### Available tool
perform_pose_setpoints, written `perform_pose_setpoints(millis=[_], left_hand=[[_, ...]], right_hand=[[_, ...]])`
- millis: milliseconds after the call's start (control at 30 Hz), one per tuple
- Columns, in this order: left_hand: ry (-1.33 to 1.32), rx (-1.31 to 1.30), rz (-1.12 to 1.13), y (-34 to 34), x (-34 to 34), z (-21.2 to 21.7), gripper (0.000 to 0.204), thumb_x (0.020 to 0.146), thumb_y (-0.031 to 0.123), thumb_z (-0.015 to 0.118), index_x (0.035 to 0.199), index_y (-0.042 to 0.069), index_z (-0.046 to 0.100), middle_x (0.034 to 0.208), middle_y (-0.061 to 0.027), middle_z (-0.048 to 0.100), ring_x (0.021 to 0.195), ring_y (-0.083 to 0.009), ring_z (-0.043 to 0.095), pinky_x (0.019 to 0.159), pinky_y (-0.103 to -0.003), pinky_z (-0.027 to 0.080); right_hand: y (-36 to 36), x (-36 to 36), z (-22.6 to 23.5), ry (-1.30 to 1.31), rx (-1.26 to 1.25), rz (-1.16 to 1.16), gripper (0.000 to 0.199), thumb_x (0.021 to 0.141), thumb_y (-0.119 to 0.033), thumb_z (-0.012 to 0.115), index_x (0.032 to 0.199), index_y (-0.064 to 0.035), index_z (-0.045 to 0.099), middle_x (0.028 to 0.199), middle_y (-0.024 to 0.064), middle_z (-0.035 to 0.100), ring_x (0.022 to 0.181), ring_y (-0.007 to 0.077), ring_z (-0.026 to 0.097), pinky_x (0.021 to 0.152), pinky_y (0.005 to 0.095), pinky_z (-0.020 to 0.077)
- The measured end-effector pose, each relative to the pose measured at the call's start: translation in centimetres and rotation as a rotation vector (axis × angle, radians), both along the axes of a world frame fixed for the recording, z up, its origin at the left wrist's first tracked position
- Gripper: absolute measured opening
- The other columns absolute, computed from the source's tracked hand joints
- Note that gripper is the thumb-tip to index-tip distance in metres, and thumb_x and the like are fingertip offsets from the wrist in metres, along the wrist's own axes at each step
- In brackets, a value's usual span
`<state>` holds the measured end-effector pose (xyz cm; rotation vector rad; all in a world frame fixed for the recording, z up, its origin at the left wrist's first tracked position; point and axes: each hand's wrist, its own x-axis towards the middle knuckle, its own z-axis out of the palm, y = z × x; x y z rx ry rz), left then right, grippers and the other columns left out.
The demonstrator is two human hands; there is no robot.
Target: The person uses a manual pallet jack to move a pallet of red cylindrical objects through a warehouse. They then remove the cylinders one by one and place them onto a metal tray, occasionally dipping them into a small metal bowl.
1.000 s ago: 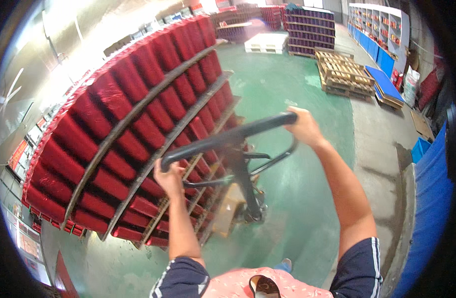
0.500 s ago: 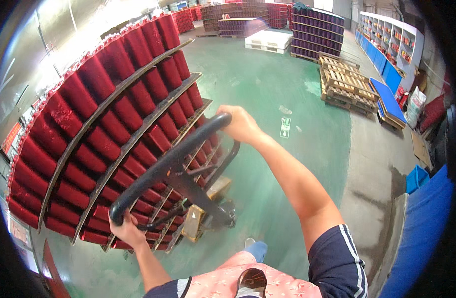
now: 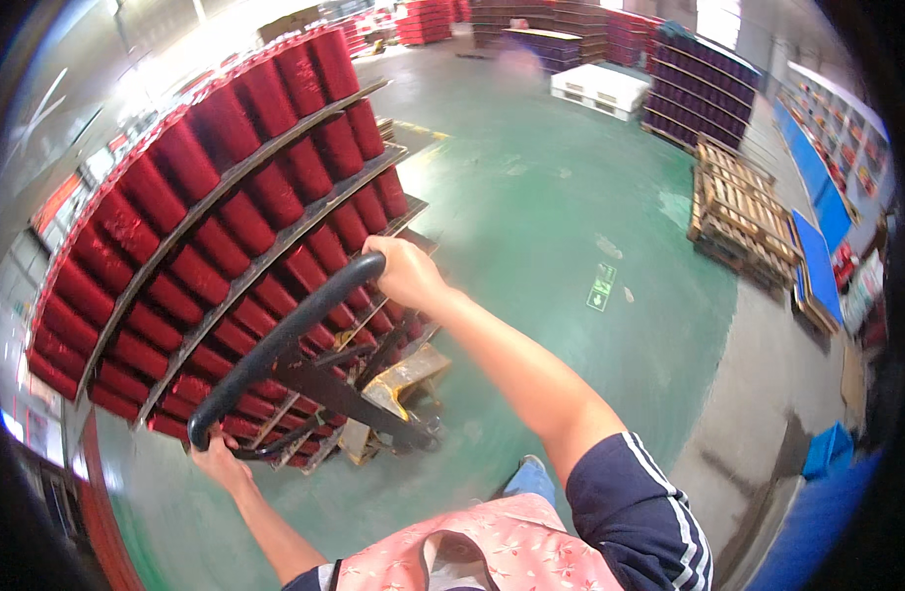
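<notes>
A black pallet jack handle [image 3: 280,340] slants across the middle of the view, with its shaft running down to a yellow-edged base [image 3: 403,384]. My right hand [image 3: 405,274] is wrapped round the handle's upper right end. Around its lower left end closes my left hand [image 3: 221,461], its fingers partly hidden by the bar. Just beyond the handle leans a tall load of shiny red cylinders [image 3: 250,217], stacked in tiers with thin boards [image 3: 237,177] between them. The jack's forks are hidden under the load.
Wooden pallets [image 3: 743,212] are stacked at the right, beside blue boards [image 3: 817,266]. Farther back stand a white pallet stack [image 3: 600,89] and a purple load [image 3: 702,87]. A blue crate [image 3: 829,451] sits at the right edge. A green sign [image 3: 601,287] marks the floor.
The handle and both hands have shifted left in view, the right hand also lower. Background pallets and the floor sign now appear farther right and lower. Both hands keep their hold.
</notes>
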<state>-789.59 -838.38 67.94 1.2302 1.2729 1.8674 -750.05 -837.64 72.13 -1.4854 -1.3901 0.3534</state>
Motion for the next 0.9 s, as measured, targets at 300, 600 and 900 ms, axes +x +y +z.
perform_pose_setpoints(millis=[300, 600, 900], left_hand=[[-0.005, -0.054, 0.269, -8.2, 7.5, -0.9, 0.011, 0.085, 0.007, 0.074, 0.084, 0.002, 0.064, 0.063, 0.0003, 0.053, 0.052, -0.0087, 0.046, 0.048, -0.025, 0.034], [0.026, -0.109, 0.262, -13.6, 17.5, 0.2, 0.022, 0.085, 0.015, 0.078, 0.098, 0.000, 0.068, 0.076, 0.0008, 0.059, 0.059, -0.0081, 0.046, 0.054, -0.024, 0.037], [0.077, -0.160, 0.419, -13.2, 19.4, -1.1, 0.022, 0.086, 0.017, 0.078, 0.095, 0.001, 0.066, 0.073, 0.0021, 0.055, 0.059, -0.0077, 0.046, 0.053, -0.025, 0.036]], right_hand=[[6.3, 5.2, -2.6, 0.037, 0.185, 0.257, 0.018, 0.070, 0.003, 0.066, 0.085, -0.0043, 0.059, 0.072, 0.0174, 0.060, 0.071, 0.0279, 0.062, 0.067, 0.0385, 0.0469], [15.4, 7.2, -5.4, 0.075, 0.267, 0.360, 0.026, 0.070, -0.001, 0.079, 0.082, -0.0049, 0.057, 0.068, 0.0070, 0.056, 0.067, 0.0145, 0.052, 0.064, 0.0363, 0.0476], [17.8, 6.2, -4.9, 0.088, 0.189, 0.395, 0.029, 0.073, -0.013, 0.080, 0.084, -0.0042, 0.055, 0.076, 0.0200, 0.061, 0.072, 0.0374, 0.060, 0.070, 0.0447, 0.0489]])
